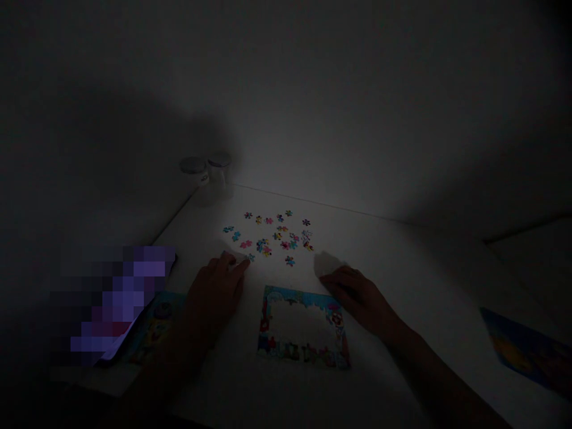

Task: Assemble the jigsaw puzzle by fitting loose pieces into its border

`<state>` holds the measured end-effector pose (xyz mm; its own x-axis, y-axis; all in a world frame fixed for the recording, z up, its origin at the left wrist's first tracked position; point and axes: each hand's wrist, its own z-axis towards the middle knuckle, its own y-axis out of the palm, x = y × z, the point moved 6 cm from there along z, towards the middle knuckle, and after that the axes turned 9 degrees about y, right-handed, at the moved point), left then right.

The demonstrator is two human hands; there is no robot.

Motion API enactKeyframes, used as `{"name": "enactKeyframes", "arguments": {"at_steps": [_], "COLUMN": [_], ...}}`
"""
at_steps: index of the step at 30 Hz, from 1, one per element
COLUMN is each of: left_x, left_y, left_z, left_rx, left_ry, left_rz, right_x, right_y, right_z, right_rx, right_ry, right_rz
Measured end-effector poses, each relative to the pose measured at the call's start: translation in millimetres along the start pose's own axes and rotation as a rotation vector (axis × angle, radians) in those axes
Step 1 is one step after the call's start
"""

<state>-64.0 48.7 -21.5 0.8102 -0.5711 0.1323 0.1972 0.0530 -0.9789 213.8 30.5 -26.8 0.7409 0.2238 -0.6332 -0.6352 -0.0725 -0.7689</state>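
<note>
The room is dim. Several small coloured jigsaw pieces lie scattered on the white table, and a rectangular puzzle frame with a blue and colourful border and a pale centre lies nearer me. My left hand rests beside the pieces, its fingertips close to a pale patch and a small blue piece. Whether those fingers pinch anything is hidden in the dark. My right hand lies flat on the table, just off the frame's upper right corner, holding nothing.
Two lidded glass jars stand at the far left corner of the table. A blurred purple object lies at the left on a colourful puzzle board. A blue picture sheet lies at the right edge.
</note>
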Motion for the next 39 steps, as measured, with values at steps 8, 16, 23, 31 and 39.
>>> {"name": "enactKeyframes", "arguments": {"at_steps": [8,16,23,31,39], "left_x": [-0.7,-2.0,-4.7,-0.1,-2.9], "left_y": [-7.7,-3.9,-0.9,1.9,4.1], "left_z": [8.0,41.4,31.4,28.7,33.4], "left_rx": [0.074,0.075,0.188,0.183,0.209], "left_ry": [0.042,0.106,0.166,0.231,0.210], "left_rz": [0.078,-0.012,0.033,0.022,-0.063], "right_x": [5.3,4.6,2.5,2.1,0.4], "right_y": [0.7,-0.6,-2.2,-3.0,-2.0], "right_z": [-1.2,0.6,1.0,2.4,3.7], "right_rx": [-0.010,0.014,0.033,0.010,0.022], "right_ry": [0.015,0.018,0.000,0.034,0.030], "right_rz": [0.036,0.042,0.082,0.082,0.053]}}
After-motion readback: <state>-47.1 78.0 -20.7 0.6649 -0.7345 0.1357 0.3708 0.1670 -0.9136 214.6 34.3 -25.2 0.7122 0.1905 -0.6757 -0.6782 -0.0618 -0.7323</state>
